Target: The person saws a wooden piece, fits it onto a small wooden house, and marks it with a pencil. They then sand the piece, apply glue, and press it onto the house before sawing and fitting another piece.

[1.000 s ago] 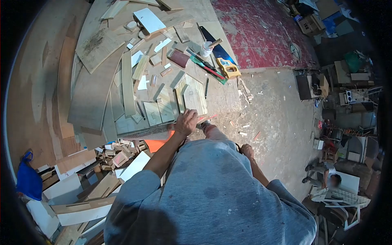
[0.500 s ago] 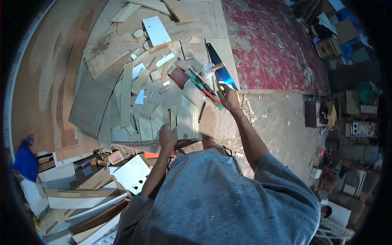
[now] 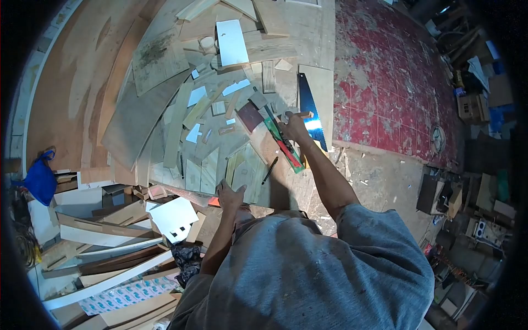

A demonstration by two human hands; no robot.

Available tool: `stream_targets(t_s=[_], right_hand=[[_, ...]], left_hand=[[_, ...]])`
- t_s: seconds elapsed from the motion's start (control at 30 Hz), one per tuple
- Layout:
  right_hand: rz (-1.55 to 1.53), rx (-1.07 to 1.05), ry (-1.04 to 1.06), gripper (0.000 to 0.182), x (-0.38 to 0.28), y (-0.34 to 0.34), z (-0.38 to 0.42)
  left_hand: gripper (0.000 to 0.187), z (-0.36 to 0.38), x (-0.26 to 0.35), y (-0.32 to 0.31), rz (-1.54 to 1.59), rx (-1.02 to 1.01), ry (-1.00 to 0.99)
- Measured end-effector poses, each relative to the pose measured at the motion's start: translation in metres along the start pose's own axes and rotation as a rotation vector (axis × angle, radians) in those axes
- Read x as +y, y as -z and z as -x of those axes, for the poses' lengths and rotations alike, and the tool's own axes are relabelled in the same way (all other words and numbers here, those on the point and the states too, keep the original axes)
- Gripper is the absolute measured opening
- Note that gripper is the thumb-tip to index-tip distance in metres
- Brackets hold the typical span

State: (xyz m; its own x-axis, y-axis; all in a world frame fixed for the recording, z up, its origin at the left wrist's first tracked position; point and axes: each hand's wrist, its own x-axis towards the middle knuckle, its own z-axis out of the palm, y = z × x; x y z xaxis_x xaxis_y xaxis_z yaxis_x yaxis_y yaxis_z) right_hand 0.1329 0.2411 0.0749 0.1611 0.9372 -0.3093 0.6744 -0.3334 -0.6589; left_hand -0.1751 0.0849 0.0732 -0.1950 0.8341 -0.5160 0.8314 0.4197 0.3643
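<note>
My left hand (image 3: 230, 195) rests at the near edge of the workbench, thumb spread from the fingers. It touches pale wooden strips (image 3: 237, 166) laid side by side there. My right hand (image 3: 294, 129) is at the left of the handsaw (image 3: 309, 104), fingers curled, and it covers the spot of the white jar. A small wooden block (image 3: 303, 114) sticks out past its fingertips. What the fingers grip is hidden. Close by lie a green and red tool (image 3: 286, 146), a reddish-brown flat block (image 3: 250, 117) and a black pen (image 3: 270, 170).
Wood offcuts and a white board (image 3: 232, 43) cover the bench. A large grey board (image 3: 144, 118) lies at left. Below is a heap of scrap boards (image 3: 118, 225) with a blue bag (image 3: 41, 179) beside it. Red worn flooring (image 3: 385, 82) extends at right.
The view has shifted, so the bench sits further right and lower. My right hand has moved from beside the saw's lower end onto the white jar's spot. My left hand remains near the bench edge.
</note>
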Motion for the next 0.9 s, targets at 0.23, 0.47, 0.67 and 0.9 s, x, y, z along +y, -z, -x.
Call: stream_targets(t_s=[0.23,0.47,0.67,0.9], right_hand=[[-0.321,-0.032,-0.170,0.038,0.015,-0.019,-0.020],[-0.232,-0.007,-0.110,0.025,-0.006,-0.006,-0.005],[0.140,0.057,-0.017,0.024,0.011,-0.016,-0.009],[0.169,0.006,-0.003,0.028,-0.001,-0.011,0.003]], left_hand=[[0.101,-0.001,0.006,-0.005,-0.035,0.050,0.049],[0.114,0.001,0.025,0.011,-0.102,-0.077,0.150],[0.117,-0.001,0.027,0.014,-0.132,-0.108,0.154],[0.117,-0.002,0.030,0.015,-0.084,-0.091,0.105]])
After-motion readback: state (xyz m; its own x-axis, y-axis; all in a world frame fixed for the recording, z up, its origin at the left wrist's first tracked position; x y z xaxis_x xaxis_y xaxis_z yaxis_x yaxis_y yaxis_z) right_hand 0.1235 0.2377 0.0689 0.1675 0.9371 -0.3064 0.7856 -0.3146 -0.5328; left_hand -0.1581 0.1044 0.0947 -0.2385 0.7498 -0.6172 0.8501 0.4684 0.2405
